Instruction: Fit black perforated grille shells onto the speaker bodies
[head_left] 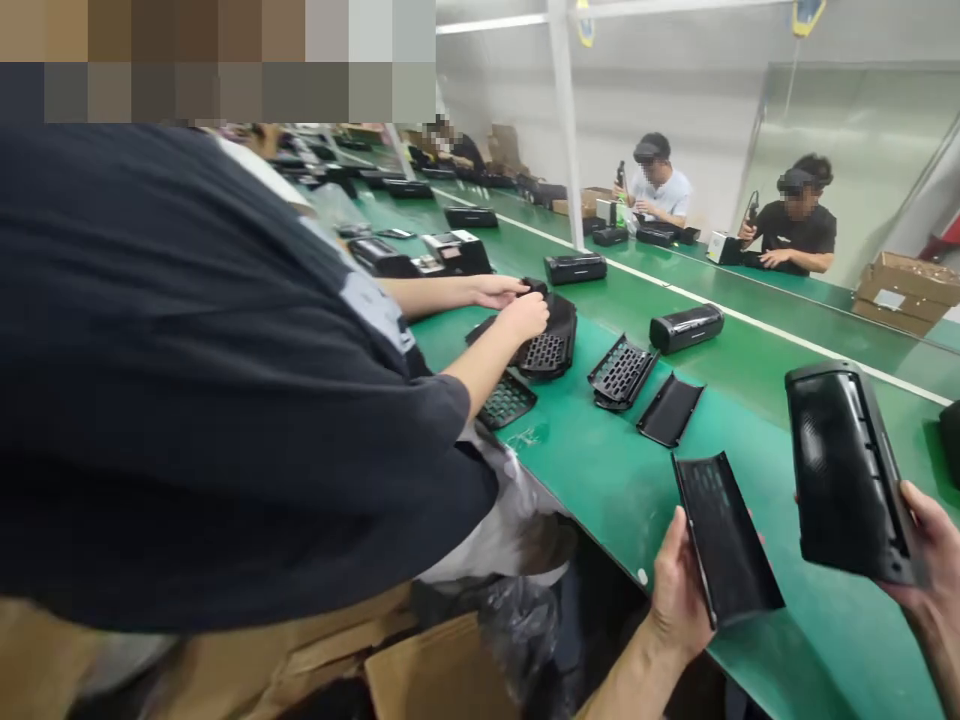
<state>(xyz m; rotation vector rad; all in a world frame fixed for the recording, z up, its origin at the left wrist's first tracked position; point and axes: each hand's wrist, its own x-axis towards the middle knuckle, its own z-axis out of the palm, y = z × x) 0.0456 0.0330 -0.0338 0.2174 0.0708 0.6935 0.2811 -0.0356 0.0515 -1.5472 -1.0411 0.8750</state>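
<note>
The curved black panel [727,540] was located above the near edge of the green bench [585,440], held in the left hand [679,595] with the thumb along one long edge. The black housing [836,460] was raised to its right, tilted, with the fingers of the right hand [926,550] wrapped around its lower end. The two parts were apart.

Beyond the panel, a second curved panel [671,410] lay on the bench, just beside a perforated panel [624,370]. A glossy black unit [686,328] rested behind them. To the left, a co-worker in a dark shirt [225,380] had both hands at a black perforated part [551,345]. Across the bench, two seated people worked near a cardboard carton [904,290].
</note>
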